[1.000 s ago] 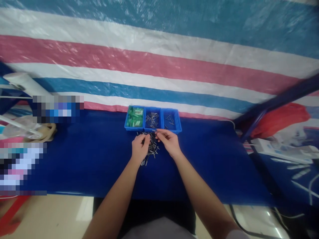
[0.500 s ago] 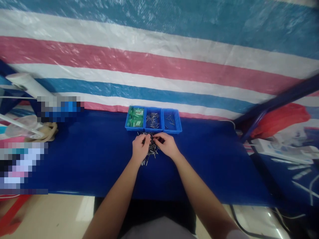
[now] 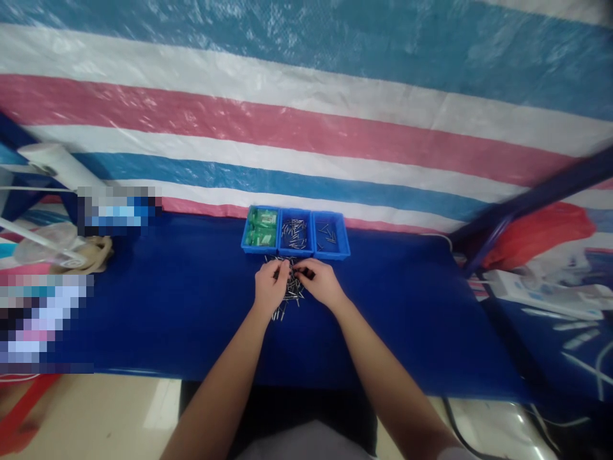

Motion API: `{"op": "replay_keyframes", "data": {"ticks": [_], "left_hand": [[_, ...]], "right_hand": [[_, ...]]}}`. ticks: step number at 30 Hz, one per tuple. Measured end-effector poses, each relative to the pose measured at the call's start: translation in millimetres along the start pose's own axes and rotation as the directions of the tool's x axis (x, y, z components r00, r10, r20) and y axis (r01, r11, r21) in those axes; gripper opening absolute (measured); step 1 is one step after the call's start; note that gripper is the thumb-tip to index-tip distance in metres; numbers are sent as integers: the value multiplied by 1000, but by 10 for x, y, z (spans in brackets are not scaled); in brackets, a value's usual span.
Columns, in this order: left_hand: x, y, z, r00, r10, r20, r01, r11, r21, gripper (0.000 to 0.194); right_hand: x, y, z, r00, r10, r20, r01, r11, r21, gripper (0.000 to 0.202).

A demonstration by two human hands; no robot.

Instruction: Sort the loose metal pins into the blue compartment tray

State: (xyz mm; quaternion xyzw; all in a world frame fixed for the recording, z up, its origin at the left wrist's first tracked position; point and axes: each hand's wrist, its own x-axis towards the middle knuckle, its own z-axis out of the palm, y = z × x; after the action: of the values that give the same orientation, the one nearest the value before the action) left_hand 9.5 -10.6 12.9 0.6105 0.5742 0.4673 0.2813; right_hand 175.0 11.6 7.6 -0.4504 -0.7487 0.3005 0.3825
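Observation:
A loose pile of thin, shiny metal pins (image 3: 293, 291), like screws or rivets, lies on the blue table in front of me. Over the left side of the pile, my left hand (image 3: 272, 282) has its thumb and fingers pinched together. My right hand (image 3: 320, 278) is curled in a pinch at the pile's right side, its fingertips close to the left ones. What sits between the fingertips is too small and covered to make out. Just behind are three joined blue bins: a left bin (image 3: 245, 246) with green packets, a middle bin (image 3: 297, 252) with many pins, and a right bin (image 3: 341, 250) with several pins.
The blue tabletop (image 3: 402, 319) extends to both sides. A striped plastic sheet (image 3: 306, 128) hangs behind it. On the left are a white tube (image 3: 62, 167) and a tape roll (image 3: 96, 254). To the right stand a dark frame post (image 3: 493, 236), a red bag (image 3: 541, 233) and a white power strip (image 3: 541, 294).
Both hands stay over the pile in nearly the same pinched pose. The fingers have shifted only slightly, and the whole view has moved a little.

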Motion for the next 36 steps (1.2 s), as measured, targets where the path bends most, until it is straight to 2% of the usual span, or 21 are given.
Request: {"op": "replay_keyframes", "data": {"ticks": [36], "left_hand": [[16, -22, 3, 1000, 13, -16, -13, 1000, 15, 36]], "right_hand": [[4, 53, 44, 998, -30, -55, 25, 996, -87, 23]]}}
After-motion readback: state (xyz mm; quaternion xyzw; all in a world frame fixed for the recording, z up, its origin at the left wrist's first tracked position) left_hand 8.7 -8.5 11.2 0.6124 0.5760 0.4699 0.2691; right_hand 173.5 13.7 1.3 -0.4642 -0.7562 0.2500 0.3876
